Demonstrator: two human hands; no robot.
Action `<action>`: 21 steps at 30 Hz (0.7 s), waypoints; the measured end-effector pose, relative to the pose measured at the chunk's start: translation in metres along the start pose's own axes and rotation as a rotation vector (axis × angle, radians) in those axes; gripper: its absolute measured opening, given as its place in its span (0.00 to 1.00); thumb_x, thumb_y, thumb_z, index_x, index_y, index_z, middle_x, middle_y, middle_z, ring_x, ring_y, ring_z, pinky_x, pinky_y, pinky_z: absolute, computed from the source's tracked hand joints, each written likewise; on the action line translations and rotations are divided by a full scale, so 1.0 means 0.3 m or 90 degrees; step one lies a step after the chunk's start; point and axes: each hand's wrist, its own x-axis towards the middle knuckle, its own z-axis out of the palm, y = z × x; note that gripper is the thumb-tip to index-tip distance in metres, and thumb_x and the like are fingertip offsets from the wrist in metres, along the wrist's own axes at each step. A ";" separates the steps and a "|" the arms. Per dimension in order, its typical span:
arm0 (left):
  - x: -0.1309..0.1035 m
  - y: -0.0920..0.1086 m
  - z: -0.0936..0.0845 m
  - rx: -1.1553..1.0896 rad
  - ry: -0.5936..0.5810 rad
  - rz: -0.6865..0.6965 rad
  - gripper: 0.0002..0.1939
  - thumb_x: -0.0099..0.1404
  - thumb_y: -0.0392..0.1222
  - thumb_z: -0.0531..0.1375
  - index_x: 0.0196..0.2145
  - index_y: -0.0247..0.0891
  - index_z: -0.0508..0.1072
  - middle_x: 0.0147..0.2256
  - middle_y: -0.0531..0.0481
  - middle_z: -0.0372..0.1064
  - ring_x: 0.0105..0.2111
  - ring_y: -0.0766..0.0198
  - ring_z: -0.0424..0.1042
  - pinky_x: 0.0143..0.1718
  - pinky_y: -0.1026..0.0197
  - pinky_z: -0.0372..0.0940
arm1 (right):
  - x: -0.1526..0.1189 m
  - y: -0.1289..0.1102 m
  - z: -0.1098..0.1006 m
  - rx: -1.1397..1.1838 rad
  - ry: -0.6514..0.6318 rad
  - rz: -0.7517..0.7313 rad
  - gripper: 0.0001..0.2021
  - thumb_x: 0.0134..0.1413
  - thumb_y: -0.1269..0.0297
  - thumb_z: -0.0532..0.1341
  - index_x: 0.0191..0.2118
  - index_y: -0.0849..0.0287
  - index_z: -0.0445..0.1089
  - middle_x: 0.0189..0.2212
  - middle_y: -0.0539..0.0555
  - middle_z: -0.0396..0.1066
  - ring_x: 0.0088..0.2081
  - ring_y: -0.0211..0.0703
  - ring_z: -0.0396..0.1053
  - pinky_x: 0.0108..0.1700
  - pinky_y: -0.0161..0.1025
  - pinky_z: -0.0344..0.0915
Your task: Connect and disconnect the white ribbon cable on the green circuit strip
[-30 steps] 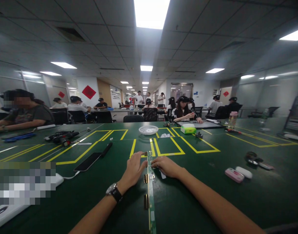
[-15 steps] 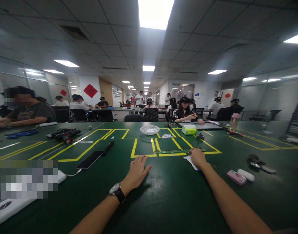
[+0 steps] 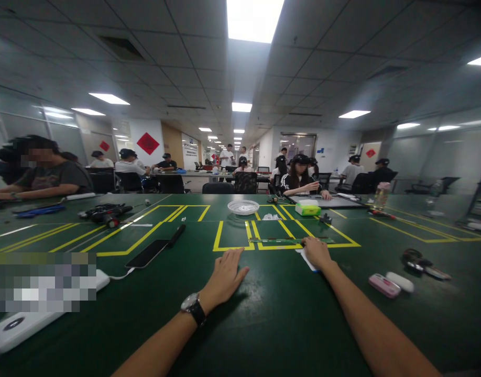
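L hand (image 3: pixel 227 277): open, palm down, fingers spread fwd, holding nothing; thumb out to R; just short of yellow tape (image 3: pixel 232 249), well apart from board; can't tell if touching worktop.
R hand (image 3: pixel 317 252): bent over R part of board, fingertips at its nr edge; can't tell if gripping or only resting.
Circuit board strip (image 3: pixel 280 241): lying crosswise, long edge roughly parallel to nr tape line & just beyond it; L end nr inner tape corner, R end showing past R hand, short of outer tape corner.
White slip (image 3: pixel 309 262): under & beside R hand, nr side of board, partly hidden; blue along one edge.
Wristwatch (image 3: pixel 193 309): on L wrist, dark strap.
Green worktop (image 3: pixel 264 324): wide stretch of open room btwn forearms; more btwn R forearm & pink case (image 3: pixel 384 285), w/ white case (image 3: pixel 400 281) just beside it.
L side: phone (image 3: pixel 148 254) w/ white cable, well apart from L hand; room to move btwn.
Far side: white basket (image 3: pixel 243 208) beyond board; green tissue pack (image 3: pixel 307 208) farther R, w/ gap before board's far edge.
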 end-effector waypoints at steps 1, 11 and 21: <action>-0.001 0.002 -0.001 0.001 -0.003 0.001 0.26 0.70 0.52 0.45 0.62 0.42 0.50 0.58 0.43 0.55 0.58 0.55 0.52 0.55 0.51 0.51 | 0.000 -0.001 0.001 0.003 0.000 -0.001 0.18 0.60 0.70 0.46 0.49 0.57 0.69 0.50 0.61 0.66 0.49 0.51 0.63 0.49 0.48 0.55; -0.003 0.024 -0.013 0.016 -0.053 0.012 0.26 0.70 0.53 0.43 0.62 0.41 0.51 0.58 0.43 0.56 0.58 0.54 0.53 0.55 0.50 0.51 | 0.001 -0.004 0.001 0.008 -0.020 -0.008 0.20 0.61 0.63 0.44 0.53 0.57 0.65 0.55 0.60 0.63 0.55 0.55 0.58 0.53 0.60 0.50; -0.009 0.024 -0.005 0.023 -0.099 0.030 0.26 0.70 0.54 0.43 0.62 0.42 0.51 0.57 0.43 0.56 0.57 0.54 0.54 0.54 0.50 0.52 | 0.006 -0.005 0.018 -0.011 -0.076 0.001 0.24 0.62 0.62 0.41 0.61 0.54 0.57 0.63 0.57 0.53 0.61 0.56 0.50 0.56 0.63 0.46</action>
